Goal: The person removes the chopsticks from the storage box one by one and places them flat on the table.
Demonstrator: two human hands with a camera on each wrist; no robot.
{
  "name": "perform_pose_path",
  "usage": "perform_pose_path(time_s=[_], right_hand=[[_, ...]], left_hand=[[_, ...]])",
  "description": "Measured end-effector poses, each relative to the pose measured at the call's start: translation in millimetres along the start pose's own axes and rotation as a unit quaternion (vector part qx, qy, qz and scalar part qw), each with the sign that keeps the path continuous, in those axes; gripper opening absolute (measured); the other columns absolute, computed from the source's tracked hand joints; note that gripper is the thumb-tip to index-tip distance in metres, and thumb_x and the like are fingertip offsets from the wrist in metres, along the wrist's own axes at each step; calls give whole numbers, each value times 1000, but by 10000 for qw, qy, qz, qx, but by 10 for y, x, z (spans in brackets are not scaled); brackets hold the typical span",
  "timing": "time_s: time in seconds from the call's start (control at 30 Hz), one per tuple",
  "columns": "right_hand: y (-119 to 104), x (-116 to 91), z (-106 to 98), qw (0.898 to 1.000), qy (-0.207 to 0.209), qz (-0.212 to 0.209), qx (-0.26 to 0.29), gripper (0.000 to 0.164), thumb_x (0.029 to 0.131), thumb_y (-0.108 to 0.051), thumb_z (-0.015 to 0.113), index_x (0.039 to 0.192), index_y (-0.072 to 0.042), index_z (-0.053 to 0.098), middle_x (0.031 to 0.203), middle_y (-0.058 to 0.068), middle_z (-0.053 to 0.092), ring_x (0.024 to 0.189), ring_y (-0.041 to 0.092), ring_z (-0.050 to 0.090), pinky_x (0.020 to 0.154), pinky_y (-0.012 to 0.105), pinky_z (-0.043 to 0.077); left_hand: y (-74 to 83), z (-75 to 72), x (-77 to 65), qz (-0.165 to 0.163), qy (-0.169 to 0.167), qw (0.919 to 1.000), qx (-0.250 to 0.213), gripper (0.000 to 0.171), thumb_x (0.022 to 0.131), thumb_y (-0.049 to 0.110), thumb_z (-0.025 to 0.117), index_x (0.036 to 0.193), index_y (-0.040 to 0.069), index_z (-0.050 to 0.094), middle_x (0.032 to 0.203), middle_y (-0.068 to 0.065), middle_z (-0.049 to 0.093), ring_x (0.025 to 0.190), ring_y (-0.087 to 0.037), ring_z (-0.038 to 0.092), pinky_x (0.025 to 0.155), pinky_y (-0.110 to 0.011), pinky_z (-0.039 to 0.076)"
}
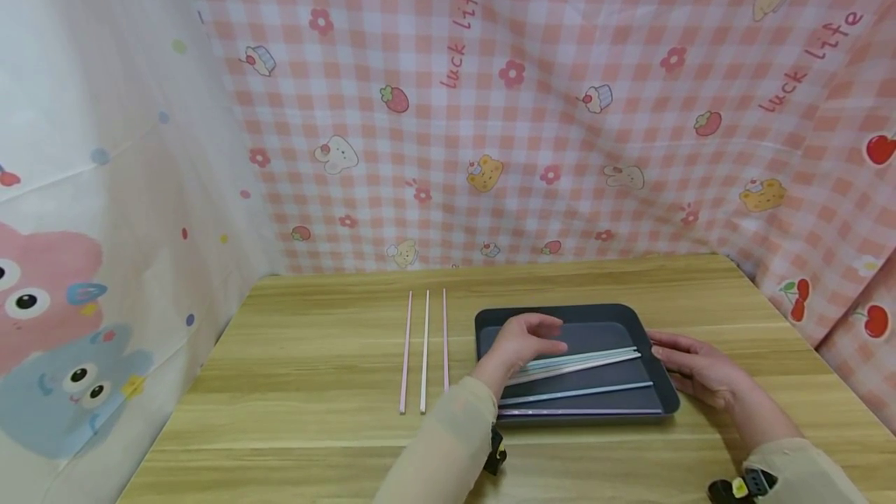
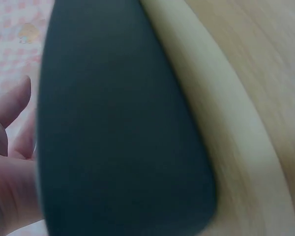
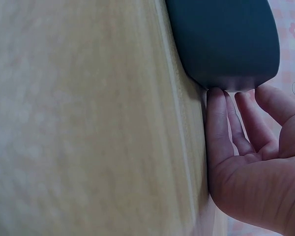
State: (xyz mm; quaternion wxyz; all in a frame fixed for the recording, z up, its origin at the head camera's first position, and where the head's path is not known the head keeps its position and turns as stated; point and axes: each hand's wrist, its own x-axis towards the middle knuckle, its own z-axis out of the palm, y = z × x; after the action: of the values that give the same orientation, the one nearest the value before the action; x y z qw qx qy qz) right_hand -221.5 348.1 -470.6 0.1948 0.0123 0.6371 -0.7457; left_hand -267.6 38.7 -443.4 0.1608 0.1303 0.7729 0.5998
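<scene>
A dark grey rectangular tray lies on the table with several chopsticks in it, pale blue and silvery ones together. Nearer its front are a blue chopstick and a purple chopstick. My left hand hovers over the tray's left part, thumb and fingers apart, nothing seen between them. Its wrist hides the left ends of the chopsticks. In the left wrist view, the tray's outer wall covers part of that hand. My right hand touches the tray's right end with extended fingers.
Left of the tray, a pink chopstick, a silvery white chopstick and another pink chopstick lie side by side, spaced apart. Behind the wooden table hangs a pink checked curtain; a pale printed curtain hangs left.
</scene>
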Motion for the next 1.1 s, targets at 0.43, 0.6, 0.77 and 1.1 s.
perform_pose_path(time_s=[0.43,0.6,0.77,1.1], right_hand=[[7,-1,-13,10000,-8,-7,5,27,100,-11,61,102,-36,73,104,-11,69,95,8,64,81,27,54],[13,-3,-24,9999,-113,-17,109,29,100,-10,60,102,-35,74,104,-11,69,95,8,65,81,27,54],[22,5,-30,9999,-135,-17,101,28,100,-10,60,103,-35,73,105,-10,69,96,8,64,82,28,54],[30,18,-37,9996,-225,-113,135,30,101,-9,58,103,-35,73,105,-10,69,96,8,64,81,28,54]], left_hand=[[-132,63,14,-272,110,9987,422,33,80,-4,79,111,2,74,101,-4,73,93,-11,66,84,-26,53],[-139,60,2,-356,139,9987,342,34,80,-6,78,112,2,74,101,-6,74,94,-13,67,84,-27,54],[-137,56,-8,-443,174,9980,421,34,78,-8,78,110,1,74,98,-6,74,91,-13,68,81,-27,55],[-148,64,10,-408,254,9941,973,30,75,-10,80,101,4,77,88,-2,75,80,-8,66,73,-23,55]])
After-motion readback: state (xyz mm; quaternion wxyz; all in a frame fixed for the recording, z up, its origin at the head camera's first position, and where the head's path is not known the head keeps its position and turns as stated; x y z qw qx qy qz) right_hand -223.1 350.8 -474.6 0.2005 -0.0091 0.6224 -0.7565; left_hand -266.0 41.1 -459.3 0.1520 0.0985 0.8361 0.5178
